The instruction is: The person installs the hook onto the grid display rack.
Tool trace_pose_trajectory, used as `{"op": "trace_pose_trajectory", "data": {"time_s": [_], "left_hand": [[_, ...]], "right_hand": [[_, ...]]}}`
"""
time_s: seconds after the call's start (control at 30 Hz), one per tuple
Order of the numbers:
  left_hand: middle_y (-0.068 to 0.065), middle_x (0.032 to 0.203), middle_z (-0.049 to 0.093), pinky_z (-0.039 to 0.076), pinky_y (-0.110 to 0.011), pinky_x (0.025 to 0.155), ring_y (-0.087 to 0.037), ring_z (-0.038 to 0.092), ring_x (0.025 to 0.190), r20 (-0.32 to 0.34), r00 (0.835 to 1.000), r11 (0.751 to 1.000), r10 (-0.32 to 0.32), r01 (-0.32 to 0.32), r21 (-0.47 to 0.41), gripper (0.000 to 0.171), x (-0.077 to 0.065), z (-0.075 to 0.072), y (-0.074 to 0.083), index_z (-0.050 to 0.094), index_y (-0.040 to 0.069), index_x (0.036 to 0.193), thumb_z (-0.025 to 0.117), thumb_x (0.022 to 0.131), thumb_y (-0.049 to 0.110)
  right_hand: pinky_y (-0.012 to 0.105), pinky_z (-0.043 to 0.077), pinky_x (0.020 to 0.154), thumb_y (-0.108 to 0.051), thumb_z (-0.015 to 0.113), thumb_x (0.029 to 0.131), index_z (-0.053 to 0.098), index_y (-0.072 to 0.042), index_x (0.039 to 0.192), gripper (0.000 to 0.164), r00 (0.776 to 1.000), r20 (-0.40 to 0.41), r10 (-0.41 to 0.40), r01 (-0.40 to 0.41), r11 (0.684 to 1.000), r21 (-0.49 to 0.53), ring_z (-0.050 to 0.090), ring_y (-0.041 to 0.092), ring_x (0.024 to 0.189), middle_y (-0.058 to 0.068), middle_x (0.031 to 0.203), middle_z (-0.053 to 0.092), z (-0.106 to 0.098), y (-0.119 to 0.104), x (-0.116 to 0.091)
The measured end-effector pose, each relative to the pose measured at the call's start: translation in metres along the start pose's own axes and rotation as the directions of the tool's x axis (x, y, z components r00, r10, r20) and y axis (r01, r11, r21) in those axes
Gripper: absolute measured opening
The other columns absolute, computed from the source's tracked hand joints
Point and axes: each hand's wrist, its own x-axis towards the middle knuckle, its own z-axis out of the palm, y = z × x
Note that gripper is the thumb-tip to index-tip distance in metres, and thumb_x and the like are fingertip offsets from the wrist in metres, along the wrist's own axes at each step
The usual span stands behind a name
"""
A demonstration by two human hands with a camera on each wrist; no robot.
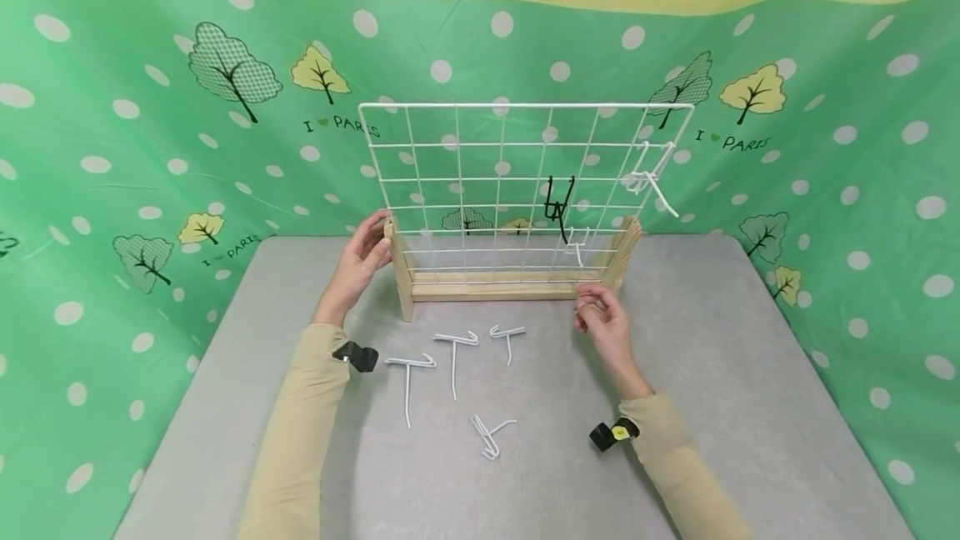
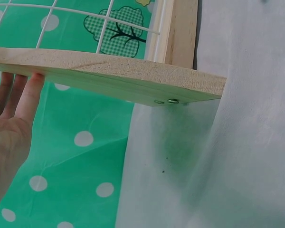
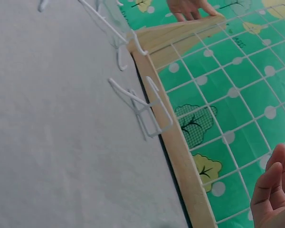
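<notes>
A white wire grid [image 1: 480, 179] stands in a wooden frame, its bottom rail [image 1: 495, 291] on the table. My left hand [image 1: 358, 263] is at the frame's left side panel [image 1: 400, 273]; in the left wrist view its fingertips [image 2: 35, 78] touch the panel's outer face. My right hand [image 1: 603, 319] is by the rail's right end, fingers loosely bent, nothing visible in them. On the grid's right part hang a black hook [image 1: 556, 210], a larger white hook [image 1: 662, 192] and a small white hook [image 1: 578, 253]. Several white wire hooks [image 1: 453, 369] lie on the table before the frame.
The grey table [image 1: 750, 357] reaches out on both sides of the frame. A green dotted cloth [image 1: 405, 40] with tree prints hangs close behind it and along both sides. The frame's right side panel [image 1: 622, 252] stands just beyond my right hand.
</notes>
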Motion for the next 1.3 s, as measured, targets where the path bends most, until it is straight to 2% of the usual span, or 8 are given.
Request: {"op": "trace_pose_trajectory", "data": {"time_s": [0.13, 0.33, 0.43, 0.8, 0.93, 1.03, 1.17, 1.3], "left_hand": [[-0.022, 0.146, 0.036, 0.047, -0.043, 0.098, -0.034, 0.036, 0.133, -0.002, 1.0, 1.0, -0.01, 0.01, -0.002, 0.05, 0.0, 0.0, 0.003, 0.031, 0.01, 0.15, 0.045, 0.103, 0.009], [-0.027, 0.145, 0.035, 0.045, -0.045, 0.099, -0.038, 0.035, 0.132, 0.011, 1.0, 1.0, -0.015, 0.015, 0.02, 0.048, -0.004, 0.007, 0.025, 0.031, 0.006, 0.149, 0.044, 0.103, 0.006], [-0.027, 0.145, 0.035, 0.045, -0.045, 0.1, -0.037, 0.035, 0.132, 0.013, 1.0, 1.0, -0.025, 0.024, 0.017, 0.048, -0.005, 0.008, 0.028, 0.031, 0.005, 0.149, 0.044, 0.103, 0.006], [-0.021, 0.145, 0.037, 0.047, -0.043, 0.098, -0.034, 0.037, 0.132, 0.007, 1.0, 1.0, -0.015, 0.015, -0.002, 0.049, 0.002, 0.0, -0.001, 0.032, 0.013, 0.15, 0.046, 0.103, 0.012], [-0.02, 0.143, 0.039, 0.047, -0.043, 0.098, -0.031, 0.038, 0.131, 0.002, 1.0, 1.0, -0.01, 0.01, 0.002, 0.049, 0.002, 0.0, -0.001, 0.033, 0.014, 0.15, 0.047, 0.103, 0.015], [-0.021, 0.143, 0.039, 0.047, -0.039, 0.098, -0.03, 0.039, 0.131, -0.002, 1.0, 1.0, -0.018, 0.018, -0.001, 0.049, 0.001, 0.0, 0.0, 0.034, 0.014, 0.15, 0.047, 0.103, 0.012], [-0.024, 0.143, 0.037, 0.048, -0.037, 0.097, -0.031, 0.038, 0.131, 0.003, 1.0, 1.0, -0.021, 0.021, -0.004, 0.048, -0.002, 0.002, 0.01, 0.034, 0.011, 0.149, 0.045, 0.103, 0.008], [-0.026, 0.143, 0.036, 0.048, -0.036, 0.096, -0.032, 0.038, 0.13, 0.009, 1.0, 1.0, -0.022, 0.022, -0.001, 0.048, -0.006, 0.006, 0.022, 0.032, 0.007, 0.149, 0.045, 0.103, 0.008]], "right_hand": [[0.017, 0.044, 0.049, 0.018, 0.046, 0.089, 0.051, 0.018, 0.113, 0.024, 1.0, 0.016, 0.024, -0.023, 0.999, -0.028, 0.055, 0.009, 0.057, 0.004, 0.079, 0.057, 0.003, 0.003, -0.003], [0.018, 0.046, 0.048, 0.017, 0.046, 0.088, 0.05, 0.02, 0.111, 0.023, 0.999, 0.031, 0.031, -0.029, 0.998, -0.053, 0.057, 0.01, 0.057, 0.005, 0.08, 0.057, 0.006, 0.009, -0.005], [0.018, 0.046, 0.048, 0.017, 0.046, 0.088, 0.047, 0.022, 0.111, 0.023, 0.998, 0.05, 0.042, -0.039, 0.997, -0.062, 0.057, 0.009, 0.057, 0.005, 0.081, 0.056, 0.008, 0.012, -0.006], [0.024, 0.054, 0.063, 0.012, 0.052, 0.09, 0.052, 0.019, 0.111, 0.022, 0.987, 0.118, 0.107, -0.095, 0.99, -0.103, 0.063, 0.013, 0.066, 0.012, 0.087, 0.056, 0.014, 0.013, -0.011], [0.03, 0.057, 0.073, 0.01, 0.053, 0.091, 0.052, 0.019, 0.112, 0.022, 0.981, 0.164, 0.1, -0.08, 0.989, -0.128, 0.065, 0.014, 0.076, 0.025, 0.093, 0.058, 0.014, 0.014, -0.013], [0.027, 0.055, 0.079, 0.012, 0.052, 0.092, 0.052, 0.019, 0.114, 0.023, 0.974, 0.213, 0.081, -0.051, 0.988, -0.145, 0.065, 0.014, 0.084, 0.034, 0.099, 0.058, 0.014, 0.016, -0.014], [0.019, 0.051, 0.08, 0.014, 0.052, 0.091, 0.051, 0.02, 0.116, 0.025, 0.961, 0.272, 0.041, 0.007, 0.985, -0.173, 0.063, 0.023, 0.092, 0.039, 0.104, 0.056, 0.015, 0.02, -0.014], [0.018, 0.05, 0.081, 0.016, 0.054, 0.089, 0.052, 0.018, 0.116, 0.027, 0.956, 0.291, 0.039, 0.027, 0.975, -0.221, 0.058, 0.039, 0.1, 0.036, 0.107, 0.057, 0.018, 0.022, -0.014]]}}
